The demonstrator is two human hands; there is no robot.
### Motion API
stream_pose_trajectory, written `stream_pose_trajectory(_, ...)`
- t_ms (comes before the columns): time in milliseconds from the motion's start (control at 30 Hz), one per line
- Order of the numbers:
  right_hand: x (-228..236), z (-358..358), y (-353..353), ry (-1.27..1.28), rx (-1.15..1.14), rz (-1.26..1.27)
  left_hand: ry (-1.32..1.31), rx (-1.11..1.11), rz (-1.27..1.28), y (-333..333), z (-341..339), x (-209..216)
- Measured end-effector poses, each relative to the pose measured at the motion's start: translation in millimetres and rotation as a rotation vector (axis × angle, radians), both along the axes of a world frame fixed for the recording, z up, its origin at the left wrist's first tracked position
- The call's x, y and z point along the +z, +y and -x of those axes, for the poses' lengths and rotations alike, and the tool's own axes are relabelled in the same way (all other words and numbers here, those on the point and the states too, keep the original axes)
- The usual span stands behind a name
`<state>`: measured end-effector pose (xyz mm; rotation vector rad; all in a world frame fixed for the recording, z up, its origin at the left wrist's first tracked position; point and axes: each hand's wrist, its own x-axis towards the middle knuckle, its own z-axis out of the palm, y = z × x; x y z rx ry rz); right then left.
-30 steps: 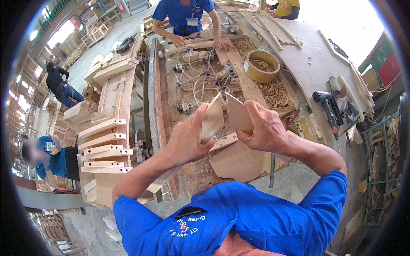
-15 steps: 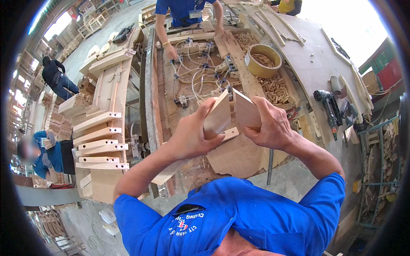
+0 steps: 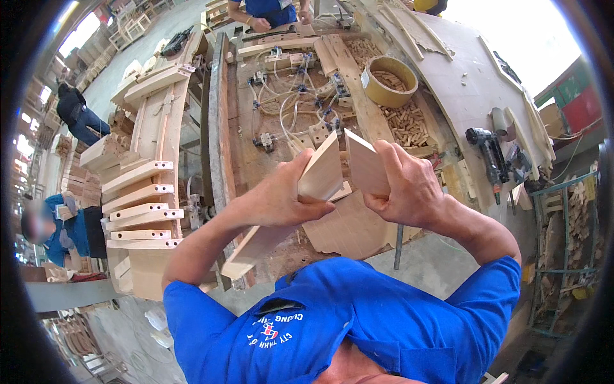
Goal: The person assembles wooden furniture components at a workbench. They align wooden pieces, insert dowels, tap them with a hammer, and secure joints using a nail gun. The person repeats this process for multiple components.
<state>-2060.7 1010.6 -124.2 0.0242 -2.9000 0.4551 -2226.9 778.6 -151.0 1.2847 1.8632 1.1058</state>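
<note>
My left hand (image 3: 281,195) grips a pale wooden board (image 3: 324,171), thumb on the near side and fingers behind it. A second wooden board (image 3: 366,166) is held by my right hand (image 3: 409,185). Both boards are tilted up over the bench, and a narrow gap separates their far ends. Below them lies a brown cardboard sheet (image 3: 348,227). Under my left forearm, a longer wooden piece (image 3: 256,251) rests at the bench's near left edge. Past the boards sits a cluster of clear hoses and small clamp blocks (image 3: 297,93).
Right of the hoses stands a yellow round tub (image 3: 390,89) of wooden dowels, with loose dowels (image 3: 406,127) beside it. A black nail gun (image 3: 486,157) lies on the right table. Drilled wooden rails (image 3: 137,179) line the left stand. A co-worker (image 3: 272,13) stands across the bench.
The co-worker's hands have drawn back from the hose cluster to the far edge. My hands still hold both boards, nearly in the same pose. The whole view has shifted slightly.
</note>
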Motion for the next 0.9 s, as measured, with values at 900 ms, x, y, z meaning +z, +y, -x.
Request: stream_pose_trajectory(900,-131.7,71.7,105.0,0.534,0.027,0.186,-0.631,-0.040,0.192,-39.3,47.2,-80.3)
